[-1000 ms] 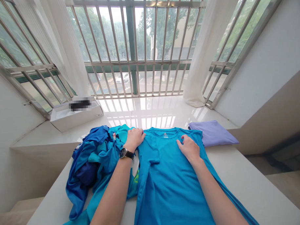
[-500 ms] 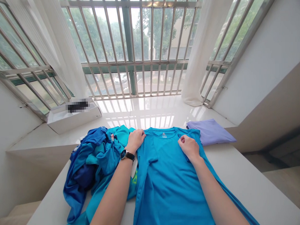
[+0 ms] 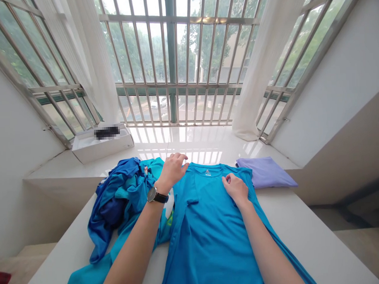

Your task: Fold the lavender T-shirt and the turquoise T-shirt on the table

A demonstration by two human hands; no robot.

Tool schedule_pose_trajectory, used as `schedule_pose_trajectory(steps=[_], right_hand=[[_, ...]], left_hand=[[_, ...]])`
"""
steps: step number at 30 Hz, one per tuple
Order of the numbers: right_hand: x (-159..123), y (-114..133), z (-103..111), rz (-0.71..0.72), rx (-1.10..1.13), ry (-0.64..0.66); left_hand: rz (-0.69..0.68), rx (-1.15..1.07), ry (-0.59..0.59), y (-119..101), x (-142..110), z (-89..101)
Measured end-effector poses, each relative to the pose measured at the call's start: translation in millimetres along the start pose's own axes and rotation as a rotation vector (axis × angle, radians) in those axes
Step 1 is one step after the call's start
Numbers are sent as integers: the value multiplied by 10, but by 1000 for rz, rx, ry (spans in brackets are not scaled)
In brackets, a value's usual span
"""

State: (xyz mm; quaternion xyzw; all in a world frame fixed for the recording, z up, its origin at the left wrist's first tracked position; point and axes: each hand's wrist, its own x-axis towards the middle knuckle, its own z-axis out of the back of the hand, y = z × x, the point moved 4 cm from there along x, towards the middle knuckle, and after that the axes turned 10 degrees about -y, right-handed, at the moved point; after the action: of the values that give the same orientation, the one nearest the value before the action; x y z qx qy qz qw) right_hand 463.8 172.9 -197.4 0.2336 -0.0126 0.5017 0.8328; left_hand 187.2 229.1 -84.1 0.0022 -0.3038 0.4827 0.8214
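A blue T-shirt (image 3: 217,232) lies spread in front of me, neckline toward the window, its left side and short sleeve folded inward. Above its left shoulder is my left hand (image 3: 173,169), open with fingers apart and holding nothing; a watch (image 3: 157,195) is on that wrist. Near the right of the neckline, my right hand (image 3: 237,189) has its fingers curled closed on the shirt's fabric by the right sleeve. Part of that sleeve is hidden under the hand. A heap of blue and teal clothes (image 3: 117,202) lies to the left, partly behind my left forearm.
A folded lavender garment (image 3: 267,172) rests at the right, over something dark. On the window ledge (image 3: 177,138) at the left stands a white box (image 3: 104,147) with a blurred dark item. White curtains (image 3: 252,69) hang beside the barred window. The white table (image 3: 304,233) extends beneath the clothes.
My left hand has let go of the shirt's left shoulder and lifted, its fingers opening. My right hand has shifted slightly left and down. The view has tilted a little.
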Motion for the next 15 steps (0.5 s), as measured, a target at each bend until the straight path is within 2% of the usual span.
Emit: schedule_pose_trajectory(steps=[3, 6, 11, 13, 15], right_hand=[[-34, 22, 10, -7, -7, -9], [-74, 62, 23, -3, 3, 1], [-131, 124, 163, 67, 99, 119], [-200, 55, 330, 109, 166, 175], [-337, -148, 567, 132, 221, 179]], left_hand=[[-11, -68, 15, -156, -204, 263], [38, -167, 66, -167, -593, 396], [213, -431, 152, -98, -1620, 516], [311, -521, 172, -116, -2074, 553], [416, -574, 184, -155, -2496, 579]])
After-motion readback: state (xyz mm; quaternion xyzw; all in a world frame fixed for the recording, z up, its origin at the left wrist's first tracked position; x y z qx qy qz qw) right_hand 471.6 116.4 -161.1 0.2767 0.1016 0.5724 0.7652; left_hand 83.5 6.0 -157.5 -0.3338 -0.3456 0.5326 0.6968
